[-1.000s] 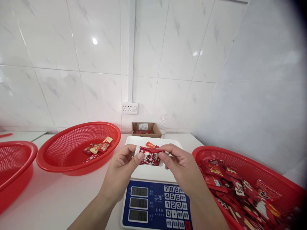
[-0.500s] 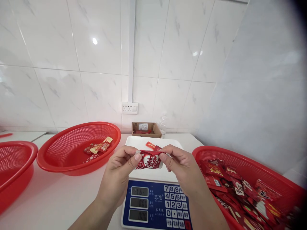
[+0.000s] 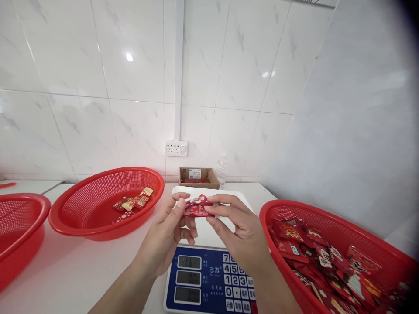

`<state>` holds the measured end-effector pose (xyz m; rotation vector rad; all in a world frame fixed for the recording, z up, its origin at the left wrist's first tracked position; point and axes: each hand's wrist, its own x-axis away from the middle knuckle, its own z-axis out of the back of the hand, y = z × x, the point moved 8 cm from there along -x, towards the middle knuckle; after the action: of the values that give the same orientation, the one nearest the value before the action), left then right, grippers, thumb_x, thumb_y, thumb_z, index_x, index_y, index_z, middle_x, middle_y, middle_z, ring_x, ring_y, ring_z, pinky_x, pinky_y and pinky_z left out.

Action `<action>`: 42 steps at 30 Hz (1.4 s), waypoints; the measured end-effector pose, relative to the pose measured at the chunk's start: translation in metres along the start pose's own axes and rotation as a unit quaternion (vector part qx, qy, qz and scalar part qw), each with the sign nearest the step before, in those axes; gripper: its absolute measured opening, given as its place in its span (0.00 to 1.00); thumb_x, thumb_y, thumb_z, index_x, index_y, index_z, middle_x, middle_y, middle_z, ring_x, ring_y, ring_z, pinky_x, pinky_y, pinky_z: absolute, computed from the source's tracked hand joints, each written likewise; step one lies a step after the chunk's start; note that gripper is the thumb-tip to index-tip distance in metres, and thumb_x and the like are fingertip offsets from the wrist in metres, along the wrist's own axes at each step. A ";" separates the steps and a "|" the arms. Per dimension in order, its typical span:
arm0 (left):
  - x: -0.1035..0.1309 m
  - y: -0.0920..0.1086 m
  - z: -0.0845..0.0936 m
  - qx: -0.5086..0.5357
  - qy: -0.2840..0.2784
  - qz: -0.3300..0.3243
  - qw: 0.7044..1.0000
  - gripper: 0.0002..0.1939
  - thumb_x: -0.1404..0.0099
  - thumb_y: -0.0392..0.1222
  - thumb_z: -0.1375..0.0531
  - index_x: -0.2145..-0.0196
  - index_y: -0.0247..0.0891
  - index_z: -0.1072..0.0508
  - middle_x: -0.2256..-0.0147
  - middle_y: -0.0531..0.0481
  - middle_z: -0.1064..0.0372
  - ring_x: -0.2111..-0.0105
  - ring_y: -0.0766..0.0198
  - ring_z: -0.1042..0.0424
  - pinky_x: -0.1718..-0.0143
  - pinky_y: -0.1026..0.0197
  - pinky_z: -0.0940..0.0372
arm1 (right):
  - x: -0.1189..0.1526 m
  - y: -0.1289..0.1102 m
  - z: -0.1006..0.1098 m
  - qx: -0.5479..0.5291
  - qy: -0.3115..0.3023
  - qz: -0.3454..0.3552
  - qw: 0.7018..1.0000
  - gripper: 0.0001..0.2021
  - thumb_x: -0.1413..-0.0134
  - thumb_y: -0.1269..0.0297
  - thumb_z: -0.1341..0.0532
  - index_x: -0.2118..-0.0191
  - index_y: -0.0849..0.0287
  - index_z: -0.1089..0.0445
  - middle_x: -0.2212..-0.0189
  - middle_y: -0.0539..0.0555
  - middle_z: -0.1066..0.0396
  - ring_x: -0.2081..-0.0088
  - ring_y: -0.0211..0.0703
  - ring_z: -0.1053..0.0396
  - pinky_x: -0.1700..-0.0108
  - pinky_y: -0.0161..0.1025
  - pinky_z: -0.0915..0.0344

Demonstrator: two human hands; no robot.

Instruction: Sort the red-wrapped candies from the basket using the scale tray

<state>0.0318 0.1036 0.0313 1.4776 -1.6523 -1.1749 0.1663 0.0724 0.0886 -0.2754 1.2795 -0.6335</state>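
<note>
A small red packet (image 3: pixel 198 210) with some white print is held between both hands above the white pan (image 3: pixel 206 235) of a blue scale (image 3: pixel 214 279). My left hand (image 3: pixel 172 226) pinches its left end between thumb and index finger, the other fingers curled below. At its right end, the thumb and fingers of my right hand (image 3: pixel 237 220) close on the packet. Part of another red item shows behind the packet, mostly hidden.
On the right, a red basket (image 3: pixel 327 213) holds several red packets. The left basket (image 3: pixel 108 174) contains several red and cream packets; another red basket (image 3: pixel 24 198) stands at the far left. A cardboard box (image 3: pixel 199 185) stands by the wall.
The packet has been turned, so its large red-and-white character face no longer shows. My right fingers have spread along it and my left lower fingers have loosened. The camera view has shifted slightly.
</note>
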 end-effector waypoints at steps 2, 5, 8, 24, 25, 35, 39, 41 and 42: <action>0.000 0.005 0.001 -0.007 0.014 -0.030 0.999 0.19 0.41 0.53 0.38 0.57 0.43 0.37 0.77 0.57 0.35 0.78 0.69 0.36 0.78 0.69 0.38 | 0.001 0.001 -0.005 -0.017 -0.028 -0.012 0.999 0.09 0.45 0.70 0.38 0.60 0.51 0.27 0.56 0.54 0.31 0.52 0.44 0.33 0.50 0.44 0.33; 0.000 0.013 0.003 -0.043 0.026 -0.083 0.995 0.17 0.40 0.50 0.39 0.57 0.43 0.37 0.76 0.58 0.35 0.78 0.71 0.37 0.76 0.69 0.39 | 0.002 0.013 -0.002 -0.067 -0.002 -0.082 0.994 0.12 0.43 0.61 0.40 0.53 0.50 0.31 0.50 0.56 0.35 0.48 0.47 0.37 0.48 0.48 0.35; 0.004 0.018 0.003 -0.110 0.041 -0.133 0.984 0.17 0.39 0.50 0.40 0.55 0.43 0.36 0.75 0.57 0.34 0.77 0.70 0.37 0.75 0.68 0.38 | 0.006 0.033 0.000 -0.103 0.030 -0.180 0.978 0.17 0.43 0.52 0.42 0.51 0.53 0.35 0.52 0.58 0.33 0.52 0.47 0.34 0.53 0.46 0.32; 0.008 0.006 -0.003 -0.117 0.024 -0.105 0.987 0.28 0.39 0.54 0.40 0.43 0.47 0.41 0.72 0.55 0.32 0.74 0.66 0.33 0.69 0.63 0.35 | 0.008 0.040 -0.017 -0.163 -0.059 -0.272 0.947 0.12 0.44 0.54 0.41 0.68 0.59 0.31 0.76 0.49 0.32 0.73 0.37 0.36 0.74 0.33 0.40; 0.006 0.003 -0.003 -0.115 0.010 -0.090 0.989 0.26 0.39 0.54 0.40 0.45 0.47 0.38 0.71 0.54 0.32 0.73 0.66 0.33 0.70 0.63 0.35 | 0.008 0.037 -0.016 -0.151 -0.056 -0.264 0.951 0.11 0.45 0.55 0.41 0.68 0.59 0.31 0.76 0.50 0.32 0.73 0.37 0.37 0.74 0.33 0.40; 0.008 0.012 -0.016 -0.141 -0.071 -0.109 0.981 0.11 0.38 0.48 0.39 0.61 0.42 0.25 0.64 0.51 0.27 0.66 0.66 0.33 0.66 0.67 0.37 | 0.003 0.027 -0.010 -0.153 -0.037 -0.210 0.965 0.13 0.43 0.54 0.42 0.71 0.58 0.32 0.74 0.48 0.33 0.73 0.35 0.38 0.71 0.31 0.38; 0.009 0.014 -0.013 -0.131 -0.049 -0.121 0.983 0.11 0.37 0.49 0.41 0.61 0.43 0.25 0.65 0.53 0.26 0.67 0.66 0.31 0.64 0.66 0.35 | 0.006 0.027 -0.010 -0.108 -0.026 -0.199 0.974 0.14 0.42 0.55 0.42 0.73 0.58 0.33 0.77 0.47 0.36 0.73 0.36 0.40 0.71 0.32 0.40; 0.008 0.014 -0.009 -0.148 -0.028 -0.126 0.980 0.11 0.36 0.50 0.42 0.62 0.42 0.25 0.67 0.53 0.26 0.67 0.66 0.31 0.65 0.67 0.35 | 0.007 0.026 -0.010 -0.081 -0.022 -0.191 0.978 0.15 0.42 0.55 0.44 0.74 0.59 0.34 0.77 0.48 0.37 0.73 0.36 0.40 0.70 0.33 0.41; 0.008 0.014 -0.008 -0.160 -0.023 -0.125 0.979 0.12 0.36 0.50 0.42 0.62 0.42 0.24 0.67 0.53 0.26 0.68 0.66 0.31 0.66 0.67 0.36 | 0.007 0.025 -0.009 -0.068 -0.018 -0.187 0.980 0.16 0.41 0.54 0.44 0.74 0.59 0.34 0.77 0.48 0.37 0.73 0.37 0.40 0.70 0.34 0.41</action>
<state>0.0314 0.0942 0.0464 1.4855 -1.2555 -1.5423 0.1658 0.0900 0.0674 -0.6487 1.2468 -0.8559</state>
